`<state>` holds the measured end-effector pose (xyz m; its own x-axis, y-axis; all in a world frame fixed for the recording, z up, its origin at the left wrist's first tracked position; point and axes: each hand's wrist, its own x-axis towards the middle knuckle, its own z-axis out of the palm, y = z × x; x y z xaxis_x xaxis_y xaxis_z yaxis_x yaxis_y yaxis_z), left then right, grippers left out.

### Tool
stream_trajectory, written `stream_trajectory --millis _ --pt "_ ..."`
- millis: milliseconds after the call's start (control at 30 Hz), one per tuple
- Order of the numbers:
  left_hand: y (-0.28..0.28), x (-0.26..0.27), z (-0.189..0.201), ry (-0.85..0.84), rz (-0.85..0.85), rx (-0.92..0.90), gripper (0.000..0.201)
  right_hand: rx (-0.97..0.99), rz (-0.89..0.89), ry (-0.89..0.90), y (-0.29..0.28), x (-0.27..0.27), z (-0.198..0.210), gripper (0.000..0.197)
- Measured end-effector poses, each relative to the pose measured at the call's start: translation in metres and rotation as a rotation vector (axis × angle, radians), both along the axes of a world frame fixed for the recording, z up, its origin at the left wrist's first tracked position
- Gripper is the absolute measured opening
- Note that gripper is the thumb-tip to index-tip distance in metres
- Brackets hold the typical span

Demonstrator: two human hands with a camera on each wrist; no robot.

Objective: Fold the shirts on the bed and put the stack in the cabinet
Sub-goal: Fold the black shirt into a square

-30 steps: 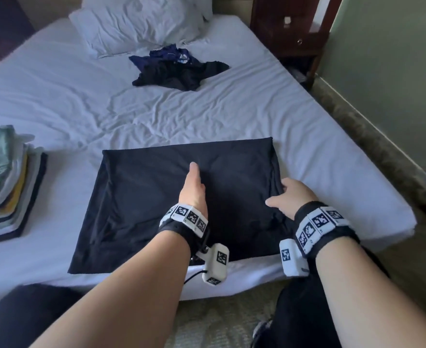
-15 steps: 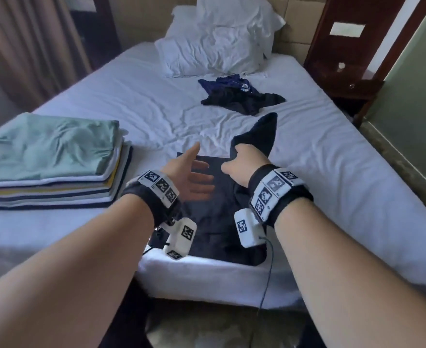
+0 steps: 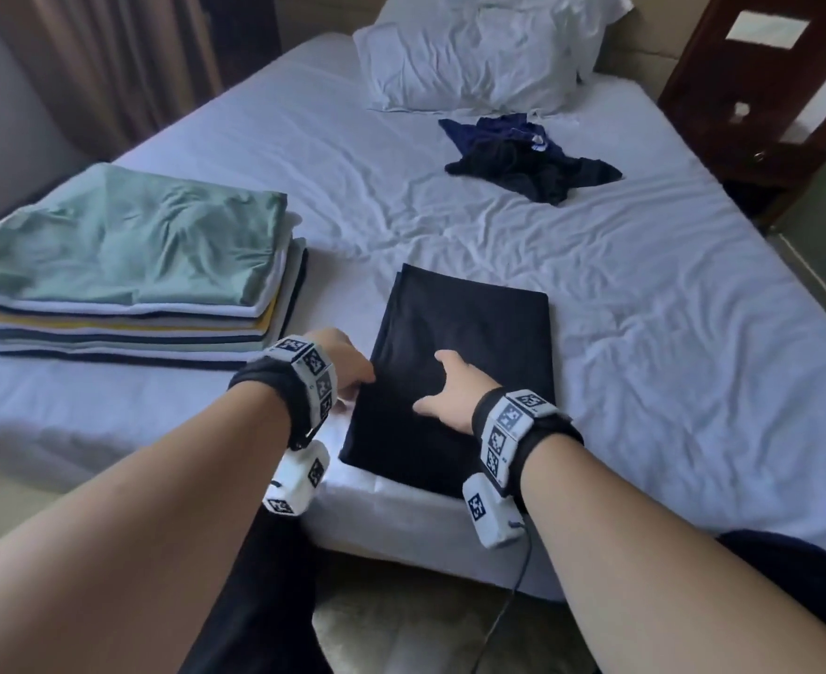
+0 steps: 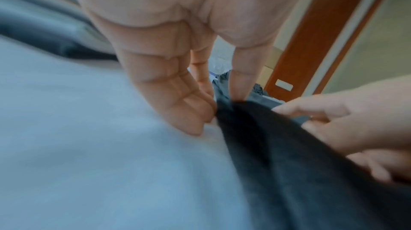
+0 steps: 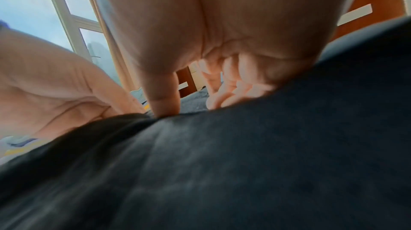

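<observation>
- The folded black shirt point(image 3: 459, 377) lies on the near edge of the bed point(image 3: 644, 333).
- The left hand point(image 3: 348, 364) sits at the shirt's left edge, fingers straight and together, tips meeting the fabric.
- The right hand point(image 3: 442, 394) presses flat on the shirt, fingers spread.
- A stack of folded shirts point(image 3: 129, 270) sits to the left; crumpled dark shirts point(image 3: 523, 160) lie far, near the pillows point(image 3: 479, 51).

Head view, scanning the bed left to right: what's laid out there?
Stack of folded shirts → left hand at the edge of the folded black shirt → right hand resting on it; further back, crumpled dark clothes.
</observation>
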<state>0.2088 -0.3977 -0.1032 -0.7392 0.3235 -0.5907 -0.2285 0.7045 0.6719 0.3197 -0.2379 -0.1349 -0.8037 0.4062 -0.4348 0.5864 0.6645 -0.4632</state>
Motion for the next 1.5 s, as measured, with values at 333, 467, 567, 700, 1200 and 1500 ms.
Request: stream_trajectory --millis 333,467,567,700,1200,1500 --pt "0.020 0.025 0.003 0.115 -0.138 -0.116 0.052 -0.198 0.007 0.186 0.008 0.021 0.006 0.091" --pt "0.046 0.047 0.056 0.400 -0.439 -0.084 0.062 -0.051 0.098 0.304 0.016 0.030 0.045 0.097" --pt "0.061 0.062 0.109 0.615 -0.757 -0.226 0.061 0.259 0.090 0.445 0.024 0.041 0.088 0.096" --pt "0.064 0.091 0.180 0.743 -1.028 -0.372 0.065 0.678 0.129 0.603 0.038 0.068 0.137 0.056" --pt "-0.005 0.101 0.200 1.106 -0.663 -0.387 0.010 0.654 0.213 0.224 0.074 0.149 0.209 0.006" --pt "-0.030 0.081 0.176 0.968 -0.540 -0.207 0.009 -0.060 -0.002 0.252 0.109 0.170 0.203 0.013"
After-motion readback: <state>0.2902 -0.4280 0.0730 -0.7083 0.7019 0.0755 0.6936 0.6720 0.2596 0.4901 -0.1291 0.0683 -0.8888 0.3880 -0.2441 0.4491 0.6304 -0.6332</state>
